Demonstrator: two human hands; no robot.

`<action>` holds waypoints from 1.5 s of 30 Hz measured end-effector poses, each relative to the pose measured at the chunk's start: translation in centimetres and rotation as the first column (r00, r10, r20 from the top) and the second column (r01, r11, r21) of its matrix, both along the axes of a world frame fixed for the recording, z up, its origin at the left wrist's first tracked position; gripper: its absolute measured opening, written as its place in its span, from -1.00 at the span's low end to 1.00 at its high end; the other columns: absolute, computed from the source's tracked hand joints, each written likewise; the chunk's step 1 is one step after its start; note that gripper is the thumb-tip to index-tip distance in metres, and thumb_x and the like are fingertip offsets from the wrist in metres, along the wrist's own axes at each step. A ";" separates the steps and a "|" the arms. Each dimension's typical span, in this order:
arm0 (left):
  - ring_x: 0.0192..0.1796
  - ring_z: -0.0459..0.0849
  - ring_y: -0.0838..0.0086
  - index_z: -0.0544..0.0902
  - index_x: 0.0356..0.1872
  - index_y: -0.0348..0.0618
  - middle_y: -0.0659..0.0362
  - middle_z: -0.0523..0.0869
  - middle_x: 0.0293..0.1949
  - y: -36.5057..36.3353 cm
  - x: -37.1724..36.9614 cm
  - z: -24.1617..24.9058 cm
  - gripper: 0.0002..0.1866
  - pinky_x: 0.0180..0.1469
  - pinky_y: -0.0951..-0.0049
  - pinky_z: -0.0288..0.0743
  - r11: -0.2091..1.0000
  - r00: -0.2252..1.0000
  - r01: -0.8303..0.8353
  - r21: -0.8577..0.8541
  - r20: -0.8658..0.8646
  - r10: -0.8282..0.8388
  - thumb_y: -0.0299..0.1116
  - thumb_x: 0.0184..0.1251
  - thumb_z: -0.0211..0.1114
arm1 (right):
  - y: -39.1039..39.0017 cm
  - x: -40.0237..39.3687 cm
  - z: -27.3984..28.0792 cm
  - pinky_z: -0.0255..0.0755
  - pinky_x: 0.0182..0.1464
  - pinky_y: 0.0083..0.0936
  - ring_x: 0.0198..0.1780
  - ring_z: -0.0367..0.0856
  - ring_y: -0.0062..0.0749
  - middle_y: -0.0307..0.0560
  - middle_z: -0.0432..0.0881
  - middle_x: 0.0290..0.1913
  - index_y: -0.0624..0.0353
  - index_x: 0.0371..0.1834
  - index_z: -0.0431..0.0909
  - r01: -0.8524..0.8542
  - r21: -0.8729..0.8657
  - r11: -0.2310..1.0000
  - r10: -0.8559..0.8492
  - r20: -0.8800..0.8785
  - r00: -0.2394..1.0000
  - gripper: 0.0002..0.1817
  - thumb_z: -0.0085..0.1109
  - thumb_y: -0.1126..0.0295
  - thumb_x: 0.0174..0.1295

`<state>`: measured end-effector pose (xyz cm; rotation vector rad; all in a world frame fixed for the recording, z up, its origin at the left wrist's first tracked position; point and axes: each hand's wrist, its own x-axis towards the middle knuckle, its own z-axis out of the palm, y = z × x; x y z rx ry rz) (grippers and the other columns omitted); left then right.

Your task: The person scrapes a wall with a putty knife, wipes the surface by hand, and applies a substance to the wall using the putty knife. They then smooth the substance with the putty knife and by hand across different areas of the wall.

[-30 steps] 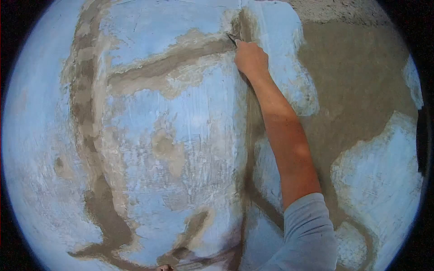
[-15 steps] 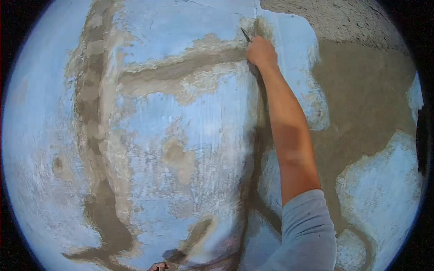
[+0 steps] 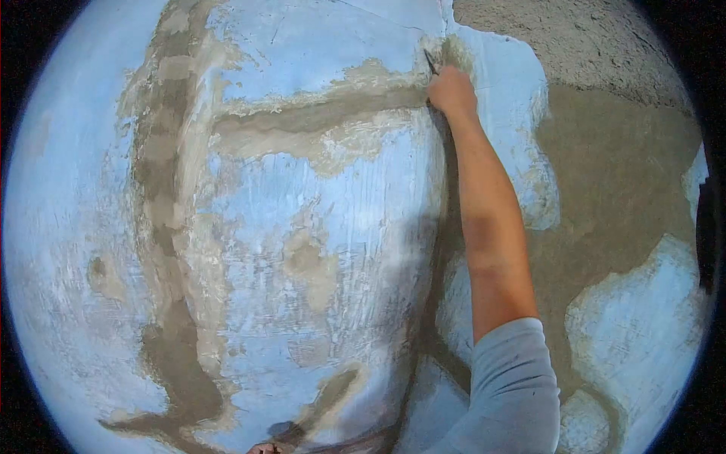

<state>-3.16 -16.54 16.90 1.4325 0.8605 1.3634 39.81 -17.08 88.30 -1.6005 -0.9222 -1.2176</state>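
Up at the top of the blue wall (image 3: 287, 197), my right hand (image 3: 452, 89) is closed around a thin dark tool (image 3: 431, 62). The tool's blade points up and left against the wall. My right hand is at the right end of a horizontal grey-brown mortar band (image 3: 325, 112), where it meets a vertical band. Only a small part of my left hand (image 3: 265, 449) shows at the bottom edge, its fingers bent; what it holds, if anything, is hidden.
A wide mortar band (image 3: 172, 151) runs down the left side. Larger grey-brown plaster (image 3: 605, 166) covers the right, with rough bare wall (image 3: 575, 41) above it. A narrow dark object (image 3: 707, 234) stands at the right edge.
The wall's upper part appears shifted slightly right and down in view. My right hand, still with the tool, also appears slightly farther right and lower; my left hand shows less.
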 end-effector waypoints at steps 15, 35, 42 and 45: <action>-0.16 0.71 0.37 0.75 -0.14 -0.37 0.09 0.81 -0.23 0.3 0.3 0.4 -0.75 0.00 0.24 0.64 1.000 1.000 0.009 0.005 -0.013 -0.009 -0.34 0.61 0.28 | -1.4 -2.1 -0.5 0.58 0.22 0.07 0.19 0.70 0.25 0.32 0.73 0.11 0.25 0.05 0.73 0.015 -0.008 1.000 -0.015 0.002 1.000 -0.70 0.15 0.40 0.35; -0.03 0.74 0.48 0.78 -0.07 -0.24 0.14 0.83 -0.19 -3.1 4.9 -1.3 -0.81 0.15 0.39 0.58 0.989 0.992 0.115 -0.089 -0.042 -0.119 -0.34 0.60 0.31 | -2.2 -2.0 -13.0 0.59 0.04 0.11 0.02 0.72 0.28 0.33 0.75 -0.03 0.16 0.25 0.67 -0.113 -0.154 0.982 0.134 0.129 0.983 -0.61 0.03 0.36 0.44; -0.08 0.78 0.38 0.74 -0.22 -0.41 0.00 0.84 -0.20 -6.7 7.6 -1.4 -0.84 0.08 0.25 0.66 0.983 0.992 0.125 -0.136 -0.004 -0.127 -0.53 0.57 0.26 | -1.8 -3.9 -24.2 0.59 -0.03 0.05 -0.09 0.73 0.22 0.24 0.75 -0.12 0.17 0.37 0.59 -0.340 -0.191 0.921 0.378 0.225 0.898 -0.56 0.13 0.36 0.45; -0.05 0.80 0.38 0.76 -0.15 -0.38 0.00 0.86 -0.16 -8.2 6.7 -0.3 -0.89 0.11 0.30 0.65 0.981 0.985 0.171 -0.090 0.033 -0.169 -0.54 0.53 0.31 | -1.1 -4.1 -26.5 0.53 -0.05 0.03 -0.16 0.69 0.25 0.29 0.71 -0.21 0.20 0.36 0.60 -0.484 -0.128 0.866 0.500 0.239 0.832 -0.57 0.12 0.41 0.44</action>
